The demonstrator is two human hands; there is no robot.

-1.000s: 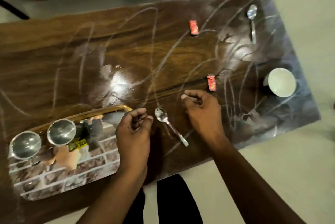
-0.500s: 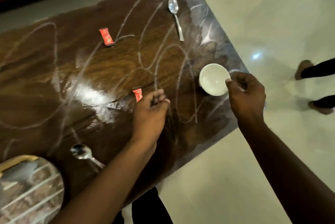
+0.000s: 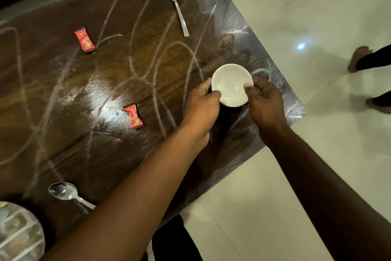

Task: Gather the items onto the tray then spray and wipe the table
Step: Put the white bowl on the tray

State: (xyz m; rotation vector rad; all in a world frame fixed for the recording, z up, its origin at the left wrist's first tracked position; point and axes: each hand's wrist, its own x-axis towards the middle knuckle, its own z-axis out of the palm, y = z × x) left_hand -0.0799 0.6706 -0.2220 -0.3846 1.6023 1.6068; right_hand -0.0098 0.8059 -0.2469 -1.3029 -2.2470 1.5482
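Head view, hands (image 3: 202,106) (image 3: 265,104) gripping bowl (image 3: 231,84), mouth upward

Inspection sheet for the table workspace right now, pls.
Surface: wooden table, white streaks all over, one glare patch.
Job's things: white bowl near the right edge; far spoon, near spoon, far sachet and near sachet lie loose on the table; tray at lower left, mostly out of frame.
Clutter: nothing seen.
Grips: left hand and right hand hold the white bowl, one on each side.
Cables: nothing seen.
Surroundings: tiled floor; another person's feet at right.
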